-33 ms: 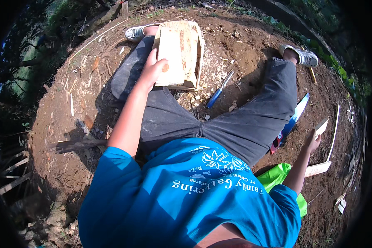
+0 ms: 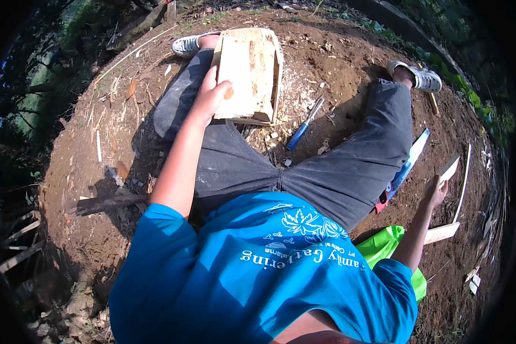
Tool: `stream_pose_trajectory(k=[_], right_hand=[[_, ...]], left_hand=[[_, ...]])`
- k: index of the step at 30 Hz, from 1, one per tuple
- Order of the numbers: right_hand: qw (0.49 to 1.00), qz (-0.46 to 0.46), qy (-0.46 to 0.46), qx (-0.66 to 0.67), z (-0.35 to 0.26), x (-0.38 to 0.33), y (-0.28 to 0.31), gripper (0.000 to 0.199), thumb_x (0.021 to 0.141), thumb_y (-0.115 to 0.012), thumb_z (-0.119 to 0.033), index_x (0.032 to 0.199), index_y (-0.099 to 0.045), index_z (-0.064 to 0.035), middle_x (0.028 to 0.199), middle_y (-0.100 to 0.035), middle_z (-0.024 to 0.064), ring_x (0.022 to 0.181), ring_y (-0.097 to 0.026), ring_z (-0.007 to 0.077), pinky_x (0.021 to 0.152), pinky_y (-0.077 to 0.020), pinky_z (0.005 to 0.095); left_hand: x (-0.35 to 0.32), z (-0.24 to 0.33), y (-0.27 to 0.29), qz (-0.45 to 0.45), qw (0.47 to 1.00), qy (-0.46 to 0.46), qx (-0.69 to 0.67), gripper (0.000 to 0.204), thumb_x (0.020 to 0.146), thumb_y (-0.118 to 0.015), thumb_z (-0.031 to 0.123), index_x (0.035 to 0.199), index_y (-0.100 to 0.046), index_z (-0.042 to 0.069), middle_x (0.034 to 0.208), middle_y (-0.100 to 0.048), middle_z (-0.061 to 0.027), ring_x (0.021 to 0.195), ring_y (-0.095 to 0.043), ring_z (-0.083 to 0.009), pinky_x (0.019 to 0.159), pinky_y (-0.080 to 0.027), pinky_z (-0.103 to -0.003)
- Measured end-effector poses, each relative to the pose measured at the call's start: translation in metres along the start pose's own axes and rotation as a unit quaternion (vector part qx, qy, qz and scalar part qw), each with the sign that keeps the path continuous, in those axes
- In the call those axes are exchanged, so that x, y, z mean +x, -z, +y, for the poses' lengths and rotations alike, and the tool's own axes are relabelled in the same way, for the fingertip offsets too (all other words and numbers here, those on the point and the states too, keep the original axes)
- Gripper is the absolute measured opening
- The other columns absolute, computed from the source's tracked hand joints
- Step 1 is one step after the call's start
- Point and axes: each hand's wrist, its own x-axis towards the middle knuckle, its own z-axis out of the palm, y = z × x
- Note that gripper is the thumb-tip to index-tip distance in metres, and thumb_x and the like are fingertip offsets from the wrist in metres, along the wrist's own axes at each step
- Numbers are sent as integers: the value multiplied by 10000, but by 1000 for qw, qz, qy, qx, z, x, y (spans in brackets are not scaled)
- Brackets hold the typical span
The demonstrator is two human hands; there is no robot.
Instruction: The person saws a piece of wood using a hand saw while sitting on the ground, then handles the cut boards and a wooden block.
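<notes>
My left hand [image 2: 211, 98] is closed on the left edge of a wooden box [image 2: 259, 74] made of pale boards, its thumb lying on the top face. The box rests tilted against my left leg, above the dirt; its underside is hidden. Out to the right, my right hand [image 2: 437, 195] grips a small flat wood piece [image 2: 449, 169] by its lower end, away from the box. Between my legs lies a chisel [image 2: 305, 125] with a blue handle, on the ground among wood chips.
Beside my right leg lies a handsaw [image 2: 408, 160] with a red and dark handle. A bright green bag [image 2: 379, 244] is partly under my right arm. Near it are a short board [image 2: 441, 233] and a thin wood strip [image 2: 464, 183]. A dark piece of wood [image 2: 109, 203] lies at left.
The wood piece in my right hand has shifted slightly, now turned a little more upright. My left hand and the box have barely moved.
</notes>
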Motion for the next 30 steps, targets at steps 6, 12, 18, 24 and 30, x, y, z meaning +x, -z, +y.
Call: stream_pose_trajectory(k=[6,12,18,24,30], right_hand=[[956,-280,37,79,-213,-115,-138,658,941,-753,-331,1486,-500,-63,1044,-691,36,886,-617,83,737,-513,268],[874,-457,24,165,-288,-251,-264,606,919,-772,-152,1457,-521,-31,1261,-677,150,1079,-656,158,913,-521,289],[853,-496,-42,161,-302,-342,-292,622,878,-803,-178,1429,-555,-31,1143,-690,122,979,-670,145,820,-532,284],[850,-500,-114,120,-283,-365,-285,587,884,-787,-149,1413,-561,-32,1103,-693,78,955,-664,121,792,-525,269],[851,-489,-126,140,-275,-356,-272,596,888,-786,-144,1422,-551,-23,1149,-674,93,991,-658,134,849,-525,282]], left_hand=[[-5,10,23,69,888,-47,451,573,894,-693,289,1354,-573,-32,1345,-594,-192,1274,-571,-324,1059,-461,-428],[-14,15,-16,111,781,-133,600,671,845,-757,454,1390,-594,100,1454,-468,-155,1284,-515,-397,1074,-443,-525],[-7,15,-29,91,786,-138,595,629,814,-777,404,1348,-621,111,1438,-506,-108,1276,-528,-375,1055,-467,-472],[-5,-1,-24,120,795,-299,514,164,859,-739,204,927,-679,68,1131,-710,-116,1205,-615,-340,1053,-455,-486],[-7,6,-26,84,819,-253,508,139,878,-723,160,904,-638,53,1087,-712,-97,1044,-660,-315,931,-507,-439]])
